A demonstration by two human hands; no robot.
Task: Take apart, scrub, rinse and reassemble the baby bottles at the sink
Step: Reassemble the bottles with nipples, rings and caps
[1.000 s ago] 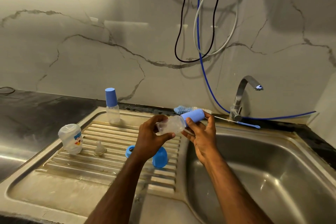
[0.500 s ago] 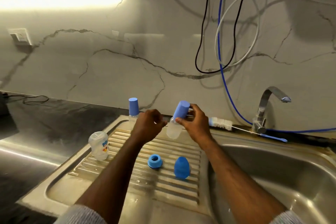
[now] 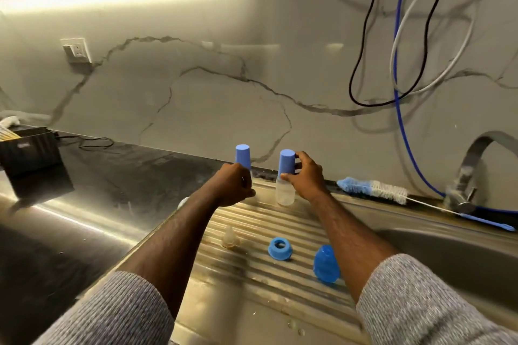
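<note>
A small clear bottle (image 3: 285, 192) with a blue cap (image 3: 286, 163) stands upright at the back of the ribbed drainboard (image 3: 252, 274). My right hand (image 3: 307, 179) grips that cap. Just left of it stands a second bottle, of which only its blue cap (image 3: 242, 156) shows. My left hand (image 3: 232, 186) is curled in front of that bottle's body and hides it, so I cannot tell whether it holds it. Nearer me on the drainboard lie a clear teat (image 3: 229, 237), a blue screw ring (image 3: 279, 249) and a blue dome cover (image 3: 326, 266).
A bottle brush (image 3: 372, 190) lies along the back ledge toward the tap (image 3: 471, 171). The sink basin (image 3: 454, 266) is on the right. A black box (image 3: 28, 150) sits on the dark counter at left. Cables hang on the wall.
My right hand has turned the capped bottle upright and set it down on the drainboard beside the other bottle. My left hand has let go of it and moved in front of the left bottle.
</note>
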